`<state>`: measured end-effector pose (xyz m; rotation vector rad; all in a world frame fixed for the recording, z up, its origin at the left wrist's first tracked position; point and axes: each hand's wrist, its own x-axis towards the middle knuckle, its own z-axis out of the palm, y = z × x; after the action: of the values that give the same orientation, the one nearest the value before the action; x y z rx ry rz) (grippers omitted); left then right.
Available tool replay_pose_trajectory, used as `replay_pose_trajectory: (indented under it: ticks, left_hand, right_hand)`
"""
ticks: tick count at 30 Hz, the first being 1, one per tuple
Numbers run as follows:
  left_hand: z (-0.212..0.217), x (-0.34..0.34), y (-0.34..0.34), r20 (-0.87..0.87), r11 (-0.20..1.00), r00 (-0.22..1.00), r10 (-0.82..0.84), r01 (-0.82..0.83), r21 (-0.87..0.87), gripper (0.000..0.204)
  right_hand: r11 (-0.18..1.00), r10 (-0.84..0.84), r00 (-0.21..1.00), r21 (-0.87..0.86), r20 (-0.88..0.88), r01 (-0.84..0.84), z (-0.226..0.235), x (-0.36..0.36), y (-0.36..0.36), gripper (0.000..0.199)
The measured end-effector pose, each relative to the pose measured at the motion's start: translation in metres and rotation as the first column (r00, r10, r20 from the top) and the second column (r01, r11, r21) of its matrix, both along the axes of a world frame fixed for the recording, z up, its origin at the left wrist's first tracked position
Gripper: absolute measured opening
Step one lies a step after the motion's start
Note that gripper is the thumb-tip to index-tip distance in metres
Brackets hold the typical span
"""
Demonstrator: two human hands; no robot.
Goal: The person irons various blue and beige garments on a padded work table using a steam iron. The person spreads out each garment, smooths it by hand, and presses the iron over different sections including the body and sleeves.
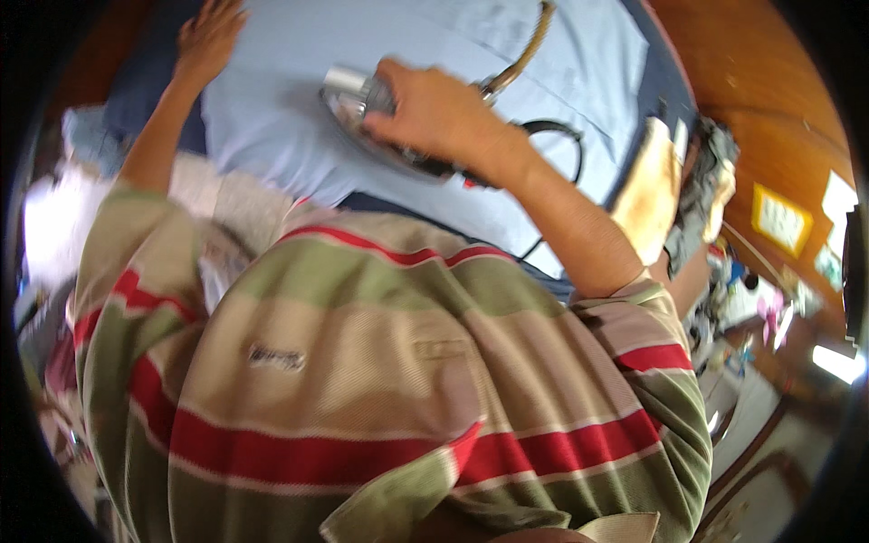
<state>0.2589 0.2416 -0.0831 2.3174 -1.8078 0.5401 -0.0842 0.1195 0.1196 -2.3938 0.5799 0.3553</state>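
**Hands on a hot iron and a loose shirt**

Right hand (434, 113) is closed around the handle of the iron (362, 113), whose metal soleplate rests on the pale blue shirt (299, 136) directly beneath the knuckles. Left hand (210, 38) lies open and flat, palm down, on the same cloth, well out to the far side of the iron.

Largest risk is the shirt itself: an iron left resting in one spot could scorch it, and slack cloth under the palm could be pressed into a crease. Next, the braided hose (525, 45) and black cord (552, 136) trail just behind the gripping wrist; either might snag and jerk the iron. Smallest, the flat hand's fingertips could be burned if the soleplate travels toward them. Motion blur leaves the soleplate's exact edge uncertain.
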Motion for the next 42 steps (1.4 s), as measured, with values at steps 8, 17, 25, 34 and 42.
replay_pose_trajectory:
  ticks: [8,17,25,34,42]
  left_hand:
    - [0.061,-0.057,-0.022,0.345,0.895,0.884,0.315,-0.397,0.202,0.047]
    - [0.060,-0.174,-0.012,-0.131,0.946,0.944,0.303,-0.282,0.157,0.046]
    - [0.060,-0.158,-0.011,-0.144,0.818,0.805,0.576,-0.566,0.103,0.050]
    - [0.068,-0.085,-0.012,-0.312,0.639,0.583,0.750,-0.761,0.112,0.035]
    - [0.074,-0.085,-0.019,-0.408,0.665,0.562,0.720,-0.726,0.175,0.030]
  right_hand:
    - [0.996,-0.050,0.992,-0.081,-0.118,0.041,0.012,-0.110,-0.003,0.039]
    - [0.639,-0.759,0.650,-0.150,0.037,0.755,-0.012,-0.261,-0.156,0.062]
    - [0.632,-0.773,0.633,-0.141,-0.049,0.762,-0.002,-0.323,-0.157,0.075]
    - [0.377,-0.917,0.370,0.021,0.149,0.926,0.026,-0.368,-0.177,0.033]
    - [0.241,-0.914,0.300,-0.227,0.274,0.944,0.004,-0.468,-0.256,0.036]
